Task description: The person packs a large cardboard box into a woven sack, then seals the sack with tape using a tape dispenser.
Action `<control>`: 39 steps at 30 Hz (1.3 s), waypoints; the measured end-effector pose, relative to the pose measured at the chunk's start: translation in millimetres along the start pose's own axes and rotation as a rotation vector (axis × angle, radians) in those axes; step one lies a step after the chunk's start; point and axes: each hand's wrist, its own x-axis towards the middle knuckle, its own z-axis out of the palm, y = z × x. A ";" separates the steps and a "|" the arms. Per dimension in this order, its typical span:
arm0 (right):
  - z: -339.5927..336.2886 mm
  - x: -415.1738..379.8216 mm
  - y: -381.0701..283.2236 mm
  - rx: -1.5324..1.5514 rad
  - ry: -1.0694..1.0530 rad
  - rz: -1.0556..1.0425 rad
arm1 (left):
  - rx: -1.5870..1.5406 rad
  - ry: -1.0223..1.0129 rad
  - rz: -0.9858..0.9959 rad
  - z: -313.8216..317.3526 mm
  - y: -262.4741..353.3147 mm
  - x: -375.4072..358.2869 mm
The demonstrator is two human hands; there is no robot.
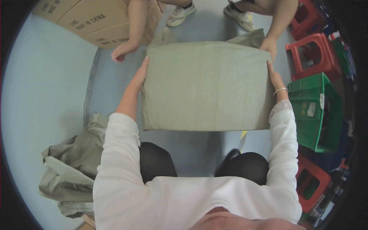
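Note:
A large box-shaped package in a grey-green woven sack (pixel 207 86) is in front of me, between my hands. My left hand (pixel 142 73) presses against its left side, fingers pointing away from me. On the opposite side, my right hand (pixel 275 76), with a bracelet at the wrist, grips the package near its far right corner. Loose sack material sticks out at the far edge. Across from me, another person's hand (pixel 269 46) touches the far right corner. That person's other hand (pixel 124 51) hangs apart from the package, beyond its far left corner.
Cardboard cartons (pixel 88 19) are stacked at the far left. Crumpled woven sacks (pixel 76 165) lie at my left. Along the right are a green crate (pixel 304 111), a red stool (pixel 322 53) and another red stool (pixel 316 180). The other person's shoes (pixel 239 19) are on the floor beyond the package.

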 end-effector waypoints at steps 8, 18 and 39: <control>-10.8 42.1 -39.4 0.030 0.144 0.073 | 0.384 0.156 0.319 0.0 23.8 53.1; -22.3 43.4 -54.0 0.271 0.052 0.201 | -0.164 -0.084 -0.249 -3.5 30.6 55.3; 2.6 -34.7 0.1 0.347 0.209 0.076 | -0.269 0.046 -0.323 2.1 0.7 -15.7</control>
